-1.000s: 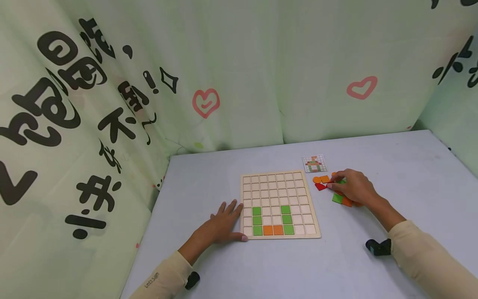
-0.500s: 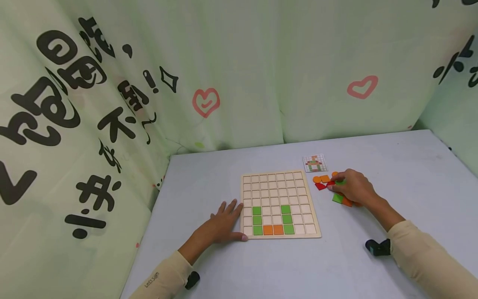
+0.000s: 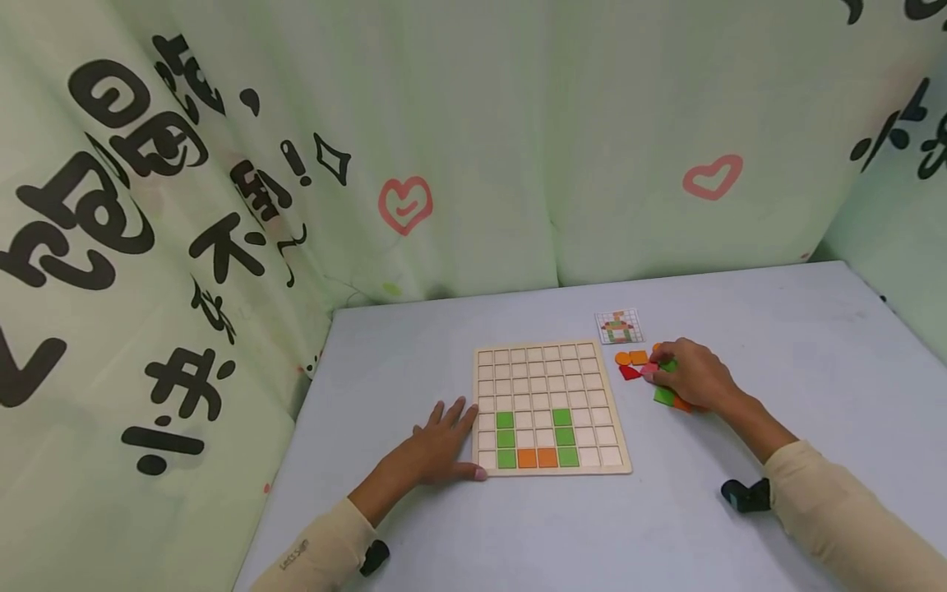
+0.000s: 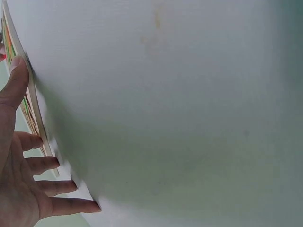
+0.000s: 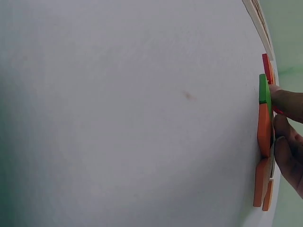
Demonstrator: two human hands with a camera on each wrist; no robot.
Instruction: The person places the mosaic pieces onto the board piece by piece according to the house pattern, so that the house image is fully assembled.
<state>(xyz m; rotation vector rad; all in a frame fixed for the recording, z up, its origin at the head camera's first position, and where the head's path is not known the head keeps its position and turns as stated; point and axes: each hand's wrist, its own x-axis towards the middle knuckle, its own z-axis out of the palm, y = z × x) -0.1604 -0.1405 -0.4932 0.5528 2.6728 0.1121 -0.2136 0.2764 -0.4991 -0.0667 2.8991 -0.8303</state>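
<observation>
My left hand (image 3: 440,448) lies spread at the left edge of a wooden grid board (image 3: 626,460), its thumb at the near corner and fingertips along the side. Green square tiles (image 3: 505,438) form two columns in the board's lower rows, with two orange squares (image 3: 536,458) between them at the bottom. To the board's right, my right hand (image 3: 695,374) reaches over a cluster of loose tiles. Its thumb and index finger pinch a red tile (image 3: 649,369), whose face looks pinkish in the light. The hand hides part of the cluster.
Beside the right hand lie another red piece (image 3: 630,372), an orange round piece (image 3: 622,358), an orange square (image 3: 639,358) and a green tile (image 3: 663,397). A pattern card (image 3: 619,326) lies behind them. A printed curtain (image 3: 481,164) hangs behind the white table (image 3: 562,534).
The red tile at the right fingertips now shows a lighter, pinkish face. The right hand has barely moved, and the left stays at the board's edge. The head view has shifted slightly.
</observation>
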